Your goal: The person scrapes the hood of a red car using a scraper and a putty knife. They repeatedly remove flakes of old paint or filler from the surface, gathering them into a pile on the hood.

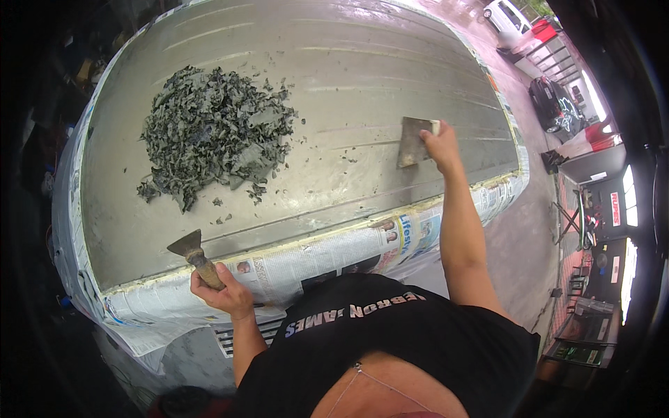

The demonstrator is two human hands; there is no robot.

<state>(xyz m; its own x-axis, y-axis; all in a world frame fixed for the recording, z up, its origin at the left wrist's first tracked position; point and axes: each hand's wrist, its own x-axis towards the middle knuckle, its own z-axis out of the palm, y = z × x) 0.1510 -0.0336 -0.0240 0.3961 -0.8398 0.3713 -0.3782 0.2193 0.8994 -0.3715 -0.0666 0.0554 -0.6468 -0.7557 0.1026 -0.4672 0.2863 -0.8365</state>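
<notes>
My left hand [224,293] is closed round the worn handle of a putty knife [187,244], its flared blade pointing up over the near edge of a vehicle roof [348,167]. Out to the right, my right hand [442,148] grips a wide flat scraper [412,143] by its pale back edge. That scraper's dark metal blade is at the bare grey roof surface; whether it touches cannot be made out. A large heap of dark grey paint flakes [216,132] lies on the roof's left half, with small crumbs scattered around it.
Taped newspaper [327,259] covers the roof's near side and borders its edges. Beyond the right side, a concrete floor [519,230] leads to a dark car [554,104] and a white vehicle [506,17]. Shelving and equipment [589,313] stand at the far right.
</notes>
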